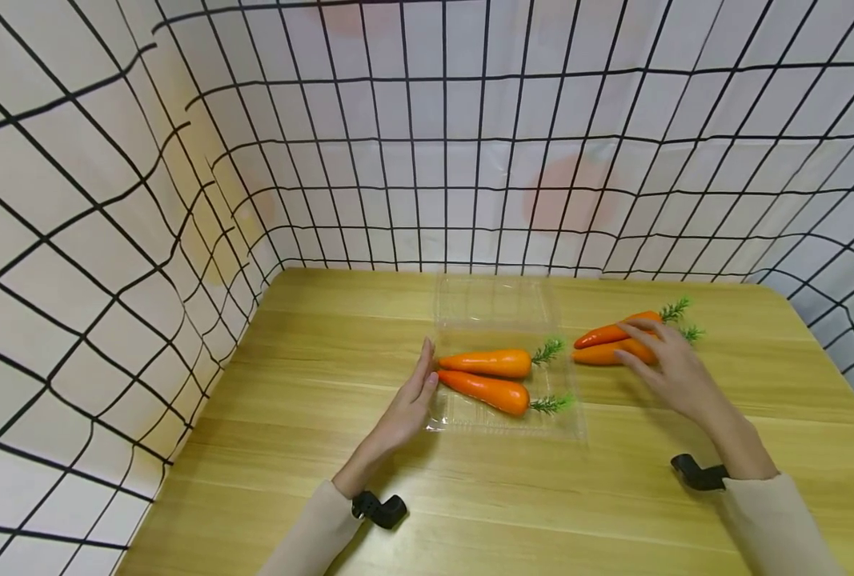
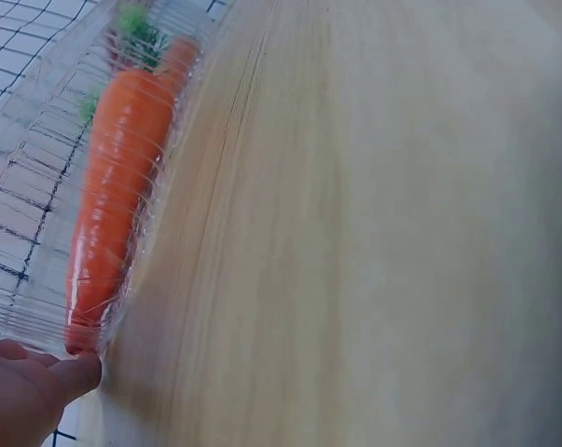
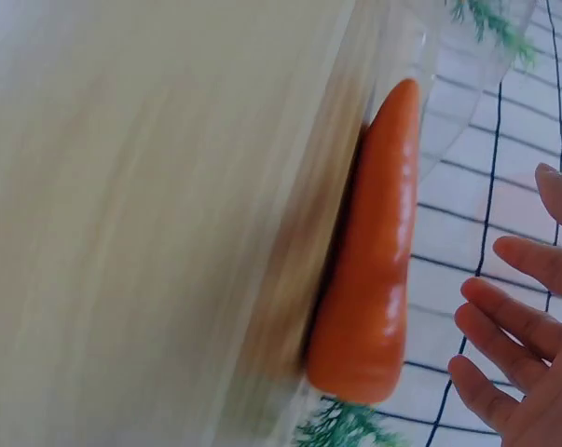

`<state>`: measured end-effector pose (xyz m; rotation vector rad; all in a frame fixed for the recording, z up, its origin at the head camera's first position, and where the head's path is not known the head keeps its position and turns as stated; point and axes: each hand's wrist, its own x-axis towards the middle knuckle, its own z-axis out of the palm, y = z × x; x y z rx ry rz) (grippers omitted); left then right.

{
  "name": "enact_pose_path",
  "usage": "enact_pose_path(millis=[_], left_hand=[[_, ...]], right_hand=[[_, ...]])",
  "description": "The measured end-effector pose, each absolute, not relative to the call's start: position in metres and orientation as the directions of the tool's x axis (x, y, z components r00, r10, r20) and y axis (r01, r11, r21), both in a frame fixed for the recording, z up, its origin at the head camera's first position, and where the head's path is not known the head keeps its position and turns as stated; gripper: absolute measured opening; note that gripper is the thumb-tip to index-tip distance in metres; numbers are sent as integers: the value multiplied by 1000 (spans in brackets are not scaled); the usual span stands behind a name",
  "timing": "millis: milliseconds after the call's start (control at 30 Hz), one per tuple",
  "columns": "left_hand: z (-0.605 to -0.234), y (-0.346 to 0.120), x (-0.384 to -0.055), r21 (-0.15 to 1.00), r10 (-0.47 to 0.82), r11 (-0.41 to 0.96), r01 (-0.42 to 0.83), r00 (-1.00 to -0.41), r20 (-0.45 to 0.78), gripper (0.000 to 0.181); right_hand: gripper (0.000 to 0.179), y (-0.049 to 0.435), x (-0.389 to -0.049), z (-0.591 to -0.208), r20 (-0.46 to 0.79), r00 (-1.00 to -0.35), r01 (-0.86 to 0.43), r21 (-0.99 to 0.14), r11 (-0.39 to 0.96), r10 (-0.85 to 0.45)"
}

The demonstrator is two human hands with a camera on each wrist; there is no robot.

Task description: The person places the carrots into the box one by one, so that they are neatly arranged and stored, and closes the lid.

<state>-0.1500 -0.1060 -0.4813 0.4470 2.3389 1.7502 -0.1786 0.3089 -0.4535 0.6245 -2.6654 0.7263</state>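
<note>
A clear plastic clamshell box [image 1: 567, 420] lies open on the table, its lid [image 1: 495, 300] folded back towards the mesh. Two toy carrots with green tops lie in its base: an upper carrot [image 1: 487, 362] and a lower carrot [image 1: 495, 394], tips pointing left. Against the box's left end rests my left hand [image 1: 401, 412], fingers extended, thumb near the lower carrot's tip [image 2: 85, 340]. Two more carrots lie side by side right of the box, a rear one [image 1: 599, 334] and a front one [image 1: 599, 354]. Over these hovers my right hand [image 1: 675, 372], fingers spread and holding nothing.
The wooden table [image 1: 311, 344] carries everything. White walls behind black wire mesh [image 1: 427, 160] enclose the table at the back and both sides. Each wrist wears a black camera mount, one on the left [image 1: 382, 510] and one on the right [image 1: 696, 474].
</note>
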Motion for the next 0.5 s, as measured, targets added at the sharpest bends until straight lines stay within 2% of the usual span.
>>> enact_pose_path(millis=[300,500], left_hand=[[-482,-106,-150,956,348,259,134,-937,37,61],[-480,-107,-149,957,349,259,132,-936,35,62]], right_hand=[[46,325,-183,-459,337,-902,-408,-458,789,-271],[43,327,-185,-460,340,-900,-416,-477,774,-274]])
